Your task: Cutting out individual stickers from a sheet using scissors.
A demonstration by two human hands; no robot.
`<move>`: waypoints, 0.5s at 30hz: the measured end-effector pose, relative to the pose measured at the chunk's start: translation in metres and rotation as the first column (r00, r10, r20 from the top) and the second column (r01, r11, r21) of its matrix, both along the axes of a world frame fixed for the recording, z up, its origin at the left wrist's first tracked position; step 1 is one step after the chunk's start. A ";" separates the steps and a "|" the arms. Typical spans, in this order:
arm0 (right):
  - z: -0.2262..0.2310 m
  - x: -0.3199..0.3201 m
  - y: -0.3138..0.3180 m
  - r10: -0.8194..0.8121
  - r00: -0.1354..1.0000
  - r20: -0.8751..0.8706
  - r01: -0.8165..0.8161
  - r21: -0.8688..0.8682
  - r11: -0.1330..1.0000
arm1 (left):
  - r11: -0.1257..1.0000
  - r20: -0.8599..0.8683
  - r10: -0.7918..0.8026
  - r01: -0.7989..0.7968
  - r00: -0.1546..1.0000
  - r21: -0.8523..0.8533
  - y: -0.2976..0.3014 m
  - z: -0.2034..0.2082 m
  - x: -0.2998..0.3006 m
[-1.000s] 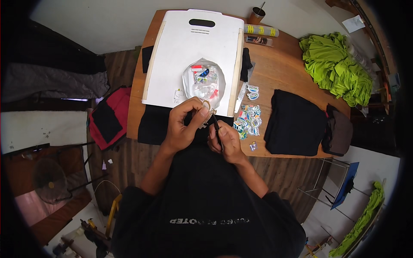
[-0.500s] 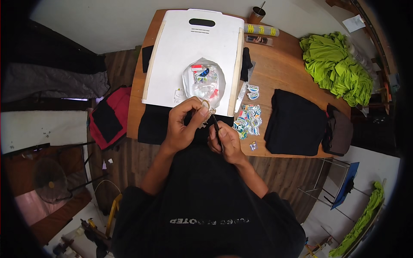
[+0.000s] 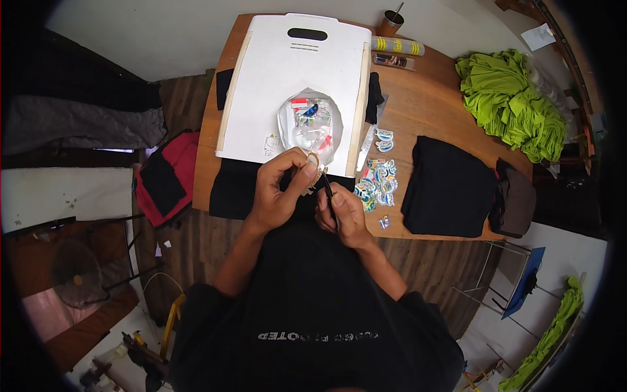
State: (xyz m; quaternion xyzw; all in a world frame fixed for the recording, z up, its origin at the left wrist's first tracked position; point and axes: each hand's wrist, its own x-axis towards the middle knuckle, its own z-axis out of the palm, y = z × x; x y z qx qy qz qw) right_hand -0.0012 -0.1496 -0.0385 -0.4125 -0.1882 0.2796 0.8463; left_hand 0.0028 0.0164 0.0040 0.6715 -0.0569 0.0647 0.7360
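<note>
My left hand [image 3: 282,189] pinches a small beige piece with a looped outline [image 3: 313,159] between thumb and fingers. In my right hand [image 3: 344,215] is a slim black pen-like tool [image 3: 329,191], whose exact kind I cannot make out. Its upper end points at the beige piece, touching it or very close. Just beyond my hands lies a white box [image 3: 304,68] with a handle slot and a round cut-out hole. Clear and coloured scraps [image 3: 310,122] show through that hole. Right of my right hand, several small colourful cut-out stickers [image 3: 377,183] are heaped on the wooden table [image 3: 431,98].
Folded black cloth [image 3: 447,186] and a brown cloth [image 3: 514,199] lie on the right. Further back are a lime-green fabric pile [image 3: 506,101], a patterned roll [image 3: 397,45] and a brown cup [image 3: 390,24]. A red and black cloth item [image 3: 168,176] sits left of the table.
</note>
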 end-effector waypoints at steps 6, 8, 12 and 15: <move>0.000 0.001 0.001 0.007 1.000 -0.008 -0.007 0.026 1.000 | 1.000 -0.002 -0.001 0.001 1.000 0.003 0.000 -0.001 0.001; 0.000 0.001 0.001 0.016 0.999 -0.034 -0.017 -0.055 0.998 | 0.997 -0.013 0.072 -0.072 0.997 -0.024 0.000 -0.001 0.001; 0.001 0.001 0.001 0.006 1.000 -0.010 -0.006 0.033 0.999 | 1.000 0.003 -0.005 0.005 1.000 0.006 0.000 -0.001 0.001; 0.002 0.001 0.001 0.006 1.000 -0.018 -0.006 0.030 1.000 | 1.000 0.009 -0.002 0.002 1.000 0.012 0.000 0.000 0.001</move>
